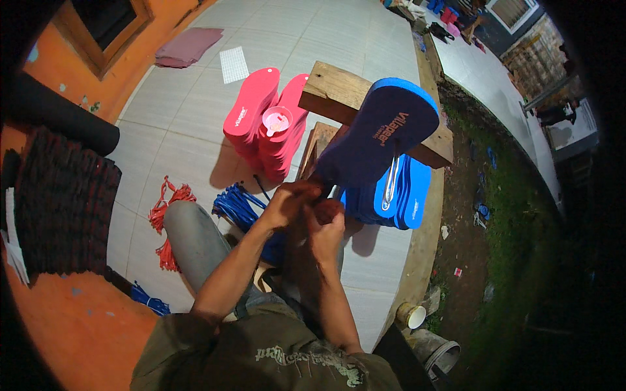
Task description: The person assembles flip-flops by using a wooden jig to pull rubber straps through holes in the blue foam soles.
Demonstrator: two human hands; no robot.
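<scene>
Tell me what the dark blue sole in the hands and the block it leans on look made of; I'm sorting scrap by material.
The dark blue sole looks like foam rubber: matte, uniformly coloured, with a thick soft-looking brighter blue edge. The block looks like raw unpainted wood: pale, with visible grain and rough sawn faces. Both hands, left hand and right hand, grip at the sole's lower end.
</scene>
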